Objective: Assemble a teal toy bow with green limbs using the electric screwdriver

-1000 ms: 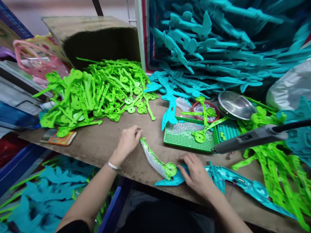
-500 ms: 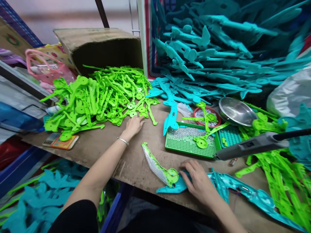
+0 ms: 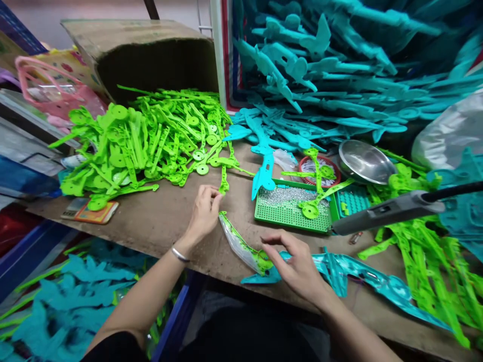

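Note:
My left hand (image 3: 205,207) pinches the lower end of a bright green plastic part (image 3: 224,177), which stands up from the fingers and has a curved crosspiece at its top. Below it on the table lies a curved green piece with a clear cover (image 3: 240,246), its round end resting over a long blue plastic body (image 3: 377,279). Over that round end hovers my right hand (image 3: 292,259), thumb and forefinger apart with nothing visible between them. The palm hides part of the blue body.
A heap of green parts (image 3: 151,141) lies at the left before a cardboard box (image 3: 132,31). Blue parts (image 3: 320,90) fill a large container behind. A green tray (image 3: 290,216) of small metal pieces, a steel bowl (image 3: 366,161) and a grey powered screwdriver (image 3: 388,211) are at the right.
My left hand has come back from the green heap toward me, now gripping a green part. My right hand has lifted slightly and its thumb and forefinger have spread.

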### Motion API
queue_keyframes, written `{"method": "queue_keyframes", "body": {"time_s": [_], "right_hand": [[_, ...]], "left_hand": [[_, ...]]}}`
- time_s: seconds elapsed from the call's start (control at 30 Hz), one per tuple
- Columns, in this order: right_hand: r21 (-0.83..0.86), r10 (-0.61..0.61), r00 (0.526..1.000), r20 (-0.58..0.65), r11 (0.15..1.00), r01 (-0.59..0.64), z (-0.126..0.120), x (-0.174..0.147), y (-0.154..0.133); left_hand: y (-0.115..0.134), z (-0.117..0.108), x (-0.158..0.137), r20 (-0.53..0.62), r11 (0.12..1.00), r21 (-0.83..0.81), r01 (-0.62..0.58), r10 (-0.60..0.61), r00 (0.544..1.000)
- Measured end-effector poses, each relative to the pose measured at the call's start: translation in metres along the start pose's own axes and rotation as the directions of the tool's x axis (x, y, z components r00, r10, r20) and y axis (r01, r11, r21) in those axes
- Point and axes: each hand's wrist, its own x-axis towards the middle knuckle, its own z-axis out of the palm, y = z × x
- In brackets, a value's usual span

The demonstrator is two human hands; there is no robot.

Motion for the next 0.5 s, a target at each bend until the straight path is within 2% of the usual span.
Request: {"method": "queue_keyframes", "body": {"time_s": [0.1,0.2,0.27,0.33,0.37,0.43,0.5], "right_hand": [[0.260,0.197,0.976,0.087,0.942,-0.214,0.023,0.023,-0.018],[0.440,0.315,0.941,0.127,0.832,-0.338,0.045,0.048,-0.024],[0.524,0.394,0.903,0.169,0.740,-0.421,0.054,0.060,-0.023],[0.560,0.428,0.870,0.244,0.670,-0.487,0.054,0.064,-0.019],[0.543,0.417,0.868,0.270,0.679,-0.495,0.051,0.062,-0.017],[0.401,0.334,0.903,0.270,0.814,-0.421,0.042,0.053,-0.014],[0.137,0.205,0.952,0.228,0.961,-0.239,0.034,0.040,-0.015]], "left_hand": [[0.033,0.000,-0.045,-0.093,0.985,-0.164,0.058,-0.074,0.993],[0.065,0.008,-0.088,-0.169,0.955,-0.293,0.056,-0.109,0.980],[0.080,0.013,-0.111,-0.152,0.950,-0.312,0.015,-0.066,0.986],[0.086,0.014,-0.127,-0.072,0.940,-0.339,-0.044,0.021,0.997],[0.085,0.013,-0.130,-0.030,0.930,-0.361,-0.072,0.066,0.997],[0.075,0.005,-0.127,0.006,0.917,-0.391,-0.082,0.092,0.996],[0.055,-0.004,-0.111,-0.036,0.931,-0.364,0.005,-0.019,0.999]]}}
